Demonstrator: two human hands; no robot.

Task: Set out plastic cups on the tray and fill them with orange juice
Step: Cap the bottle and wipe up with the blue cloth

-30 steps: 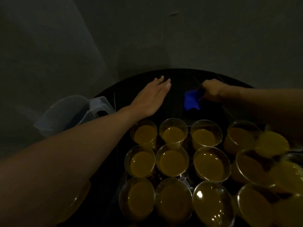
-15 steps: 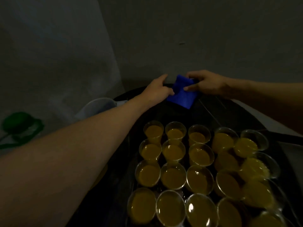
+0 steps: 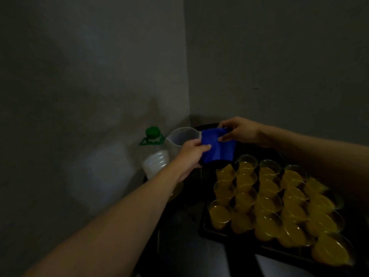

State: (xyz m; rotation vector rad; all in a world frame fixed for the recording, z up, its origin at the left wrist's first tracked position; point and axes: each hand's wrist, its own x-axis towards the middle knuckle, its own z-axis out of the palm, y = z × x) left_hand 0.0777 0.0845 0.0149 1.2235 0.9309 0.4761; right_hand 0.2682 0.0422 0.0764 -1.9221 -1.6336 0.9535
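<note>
Blue cloth (image 3: 218,149) pinched at 2 edges: left hand (image 3: 191,155) on its left side, right hand (image 3: 239,130) on its top-right corner. It hangs just past the tray (image 3: 205,229) far-left corner. Filled cups (image 3: 246,177) sit on the tray, nearer and to the right of the grip. Jug (image 3: 182,135) and bottle (image 3: 155,158) stand closest to the left hand.

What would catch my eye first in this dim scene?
The juice-filled plastic cups crowding the tray at lower right glow brightest. Just beyond them, the left hand and right hand hold a vivid blue cloth between them. Left of that stands a clear bottle with a green cap.
</note>
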